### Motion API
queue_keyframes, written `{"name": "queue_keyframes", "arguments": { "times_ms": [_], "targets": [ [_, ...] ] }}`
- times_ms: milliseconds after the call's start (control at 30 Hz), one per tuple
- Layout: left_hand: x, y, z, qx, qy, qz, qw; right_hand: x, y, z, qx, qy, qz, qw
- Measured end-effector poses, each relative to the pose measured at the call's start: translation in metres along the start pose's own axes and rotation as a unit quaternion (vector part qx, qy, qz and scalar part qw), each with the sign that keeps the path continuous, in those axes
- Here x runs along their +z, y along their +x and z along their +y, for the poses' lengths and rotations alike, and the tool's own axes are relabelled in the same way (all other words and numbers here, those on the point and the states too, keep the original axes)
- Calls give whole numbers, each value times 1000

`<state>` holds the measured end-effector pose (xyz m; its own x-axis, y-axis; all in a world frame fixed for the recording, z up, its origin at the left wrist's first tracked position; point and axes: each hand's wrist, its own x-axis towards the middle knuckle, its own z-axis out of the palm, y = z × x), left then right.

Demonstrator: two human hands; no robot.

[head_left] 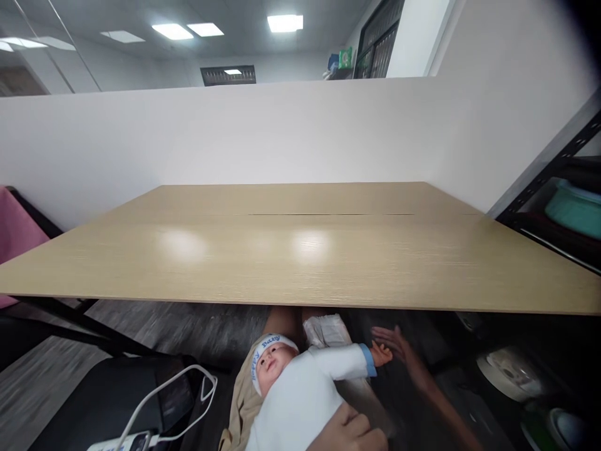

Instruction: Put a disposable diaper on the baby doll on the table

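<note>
A baby doll point(300, 391) in a white top with a blue cuff and a "Happy Baby" headband lies face up below the near edge of the table, on a beige cloth point(239, 404). My left hand point(350, 433) rests on the doll's torso at the bottom of the view and grips its white top. My right hand point(393, 344) is stretched out with fingers apart, just beside the doll's small raised hand point(380, 354). A white packet point(325, 329) lies just past the doll's arm, under the table edge.
A wide light-wood table point(300, 250) fills the middle, with a white partition behind it. A black shelf with a teal bowl point(575, 207) stands at right. A white cable point(164, 401) loops at lower left. A round white item point(511, 373) sits at lower right.
</note>
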<state>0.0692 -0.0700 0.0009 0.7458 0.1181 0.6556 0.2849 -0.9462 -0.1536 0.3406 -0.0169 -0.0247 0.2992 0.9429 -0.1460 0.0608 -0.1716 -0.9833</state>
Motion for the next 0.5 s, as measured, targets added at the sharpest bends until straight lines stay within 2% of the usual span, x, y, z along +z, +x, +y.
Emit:
{"name": "queue_keyframes", "arguments": {
  "times_ms": [100, 167, 200, 233, 300, 400, 500],
  "targets": [
    [-3, 0, -2, -6, -27, 6, 1000, -12, -19, -28, -38, -43, -18, 998],
    [-6, 0, -4, 8, -45, -39, 998, -5, -32, -61, -105, -147, -95, 979],
    [-8, 0, -5, 16, -53, -68, 996, 3, -38, -78, -138, -215, -158, 954],
    [-10, 0, -5, 24, -60, -93, 994, 13, -42, -95, -178, -279, -228, 916],
    [-14, 1, -6, 29, -73, -116, 990, 39, -47, -121, -225, -364, -309, 849],
    [-21, 3, -7, 12, -82, -114, 990, 78, -50, -141, -221, -454, -330, 798],
    [-41, 8, -8, -21, -73, -91, 993, 103, -59, -154, -239, -504, -297, 775]
  ]
}}
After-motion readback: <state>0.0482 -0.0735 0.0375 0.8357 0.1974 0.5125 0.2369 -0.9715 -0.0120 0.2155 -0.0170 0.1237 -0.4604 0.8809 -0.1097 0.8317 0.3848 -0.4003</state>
